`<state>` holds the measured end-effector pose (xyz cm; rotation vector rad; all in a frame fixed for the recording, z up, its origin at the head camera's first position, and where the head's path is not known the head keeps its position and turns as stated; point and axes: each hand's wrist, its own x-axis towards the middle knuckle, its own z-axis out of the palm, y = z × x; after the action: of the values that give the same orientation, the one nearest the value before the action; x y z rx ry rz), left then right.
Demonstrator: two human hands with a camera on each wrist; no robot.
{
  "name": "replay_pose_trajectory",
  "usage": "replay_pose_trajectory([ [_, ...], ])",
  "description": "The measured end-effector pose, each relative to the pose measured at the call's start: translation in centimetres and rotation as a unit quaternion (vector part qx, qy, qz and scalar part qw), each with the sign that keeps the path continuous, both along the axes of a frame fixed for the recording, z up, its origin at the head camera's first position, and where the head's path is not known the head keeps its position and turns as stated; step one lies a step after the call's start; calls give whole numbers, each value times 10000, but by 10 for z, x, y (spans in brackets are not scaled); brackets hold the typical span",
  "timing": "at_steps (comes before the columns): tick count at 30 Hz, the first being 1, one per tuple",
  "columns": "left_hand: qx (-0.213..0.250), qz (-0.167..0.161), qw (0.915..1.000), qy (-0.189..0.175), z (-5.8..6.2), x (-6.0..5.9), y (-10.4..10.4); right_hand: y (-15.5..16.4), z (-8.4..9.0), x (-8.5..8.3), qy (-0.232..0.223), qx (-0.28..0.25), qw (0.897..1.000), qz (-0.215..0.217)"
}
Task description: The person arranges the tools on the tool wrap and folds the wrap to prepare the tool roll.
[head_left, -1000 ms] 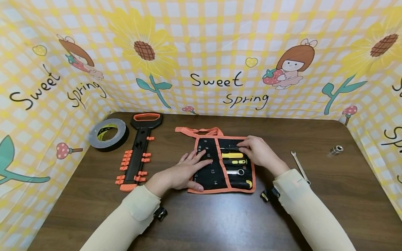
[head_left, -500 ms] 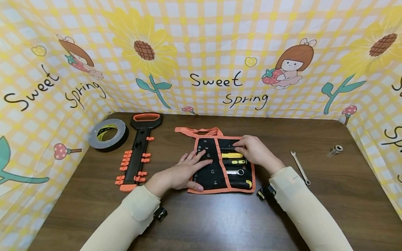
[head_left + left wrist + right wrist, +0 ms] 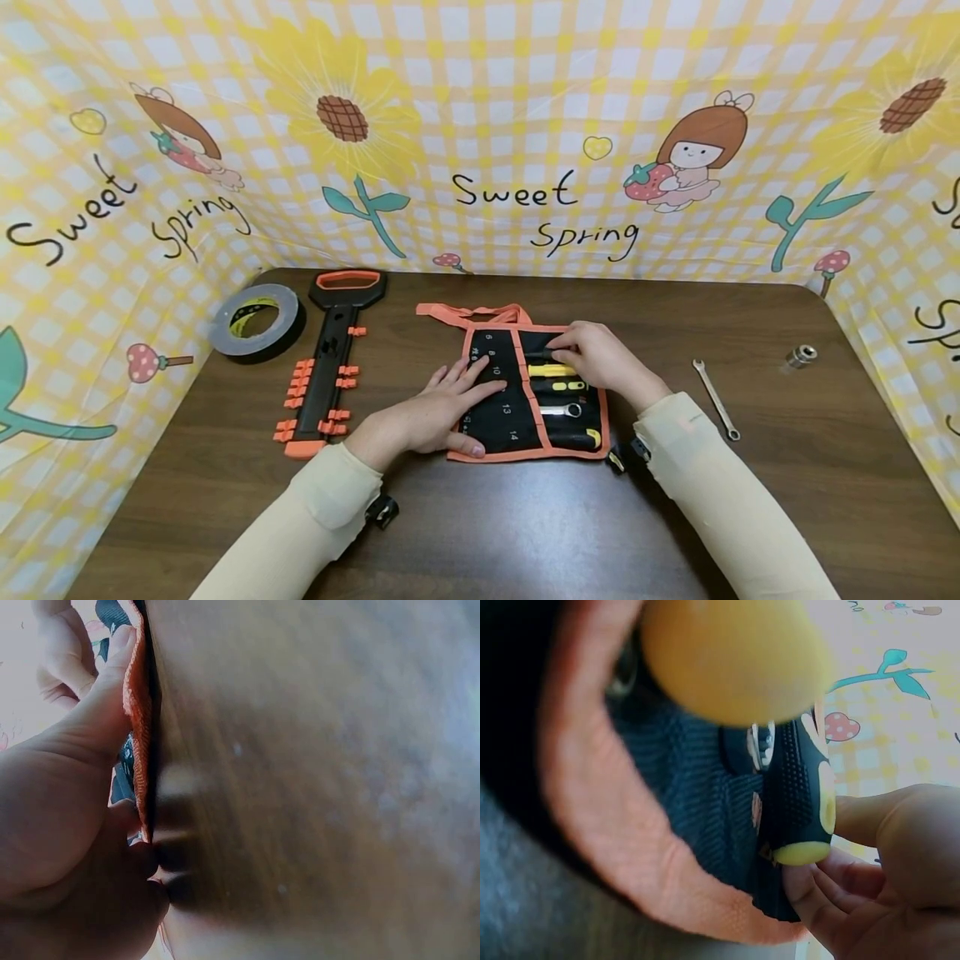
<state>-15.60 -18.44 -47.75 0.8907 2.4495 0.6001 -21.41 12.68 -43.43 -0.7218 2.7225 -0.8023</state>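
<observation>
A black tool pouch (image 3: pixel 522 427) with orange edging lies flat on the table. My left hand (image 3: pixel 438 414) rests on its left panel with fingers spread; the left wrist view shows the thumb at the orange edge. My right hand (image 3: pixel 602 357) pinches a slim dark tool (image 3: pixel 552 354) at the topmost pocket; its exact kind is hidden by the fingers. Below it sit a yellow handle (image 3: pixel 551 371), a black-and-yellow handle (image 3: pixel 570 387), a ring-ended wrench (image 3: pixel 572 411) and a dark tool with a yellow end (image 3: pixel 593 437). In the right wrist view a black-and-yellow handle (image 3: pixel 799 787) partly covers the fingertips.
On the right lie a loose wrench (image 3: pixel 716 400) and a metal socket (image 3: pixel 802 357). A black rack with orange clips (image 3: pixel 330 367) and a tape roll (image 3: pixel 258 323) lie left. Patterned cloth (image 3: pixel 487 125) encloses the table's back and sides. An orange strap (image 3: pixel 480 313) extends behind the pouch.
My right hand has slid a little to the left along the top pocket with the dark tool. The left hand stays in place on the pouch.
</observation>
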Motion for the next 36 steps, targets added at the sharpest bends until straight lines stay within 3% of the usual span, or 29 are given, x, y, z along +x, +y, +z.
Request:
replay_pose_trajectory([
  [9, -134, 66, 9999, -9, -1, 0, 1, -6, 1, 0, -66, 19, 10000, -55],
  [17, -107, 43, 9999, -8, -2, -1, 0, -10, -1, 2, -243, -197, 9976, -625],
  [25, -71, 42, 10000, -19, -4, -2, -1, -13, -1, 3, -159, -357, 9975, -585],
  [36, -49, 30, 10000, 38, -2, 0, -1, -17, -10, 4, -221, -623, 9942, -843],
])
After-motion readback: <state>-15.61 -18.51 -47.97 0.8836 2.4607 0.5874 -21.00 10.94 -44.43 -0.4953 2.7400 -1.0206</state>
